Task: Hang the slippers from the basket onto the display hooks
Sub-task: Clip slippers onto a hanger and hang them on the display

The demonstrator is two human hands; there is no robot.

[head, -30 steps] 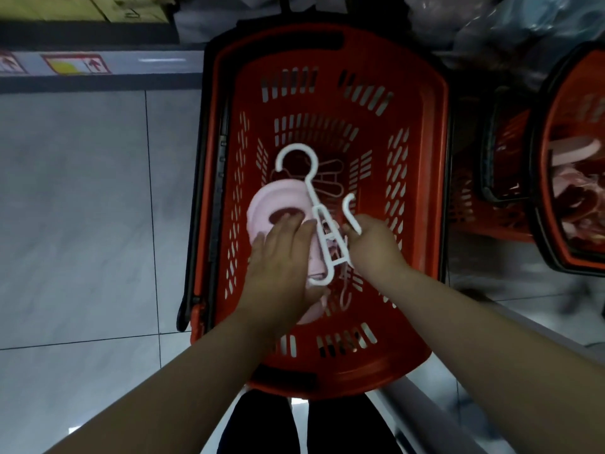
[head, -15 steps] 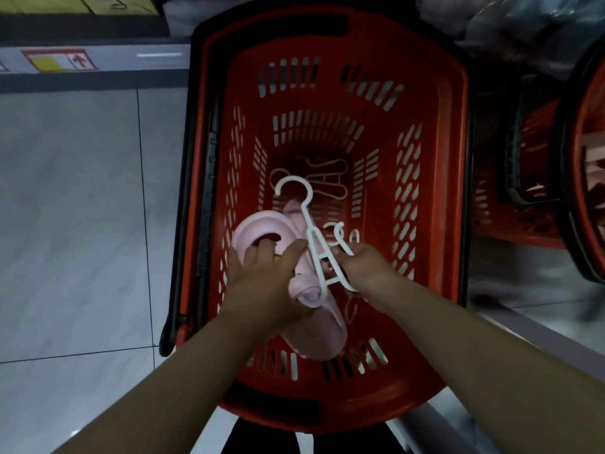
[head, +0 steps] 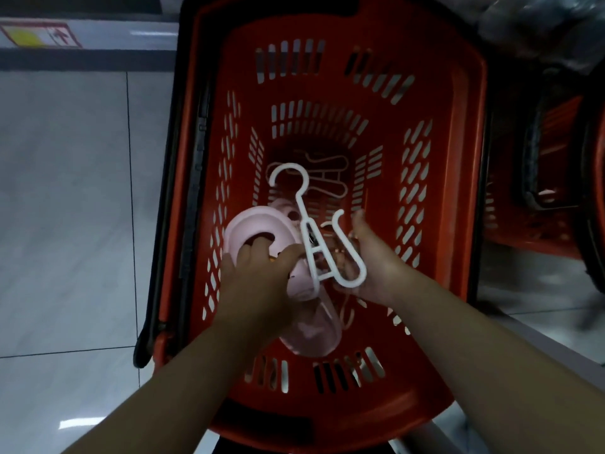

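A: Which step is this?
B: Mounting. The left hand's fingers clench the soft pink rubber slipper. The right hand grips the white plastic hanger's loop over the red slotted plastic basket.
A: Next?
B: Likely thread the strap onto the prong beside the right fingers.

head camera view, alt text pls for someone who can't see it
Seen from above, a person's left hand grips pink slippers while the right hand holds a white hanger against them, inside a red basket on a grey tiled floor.

Basket open above; slippers, hanger crowd near half.
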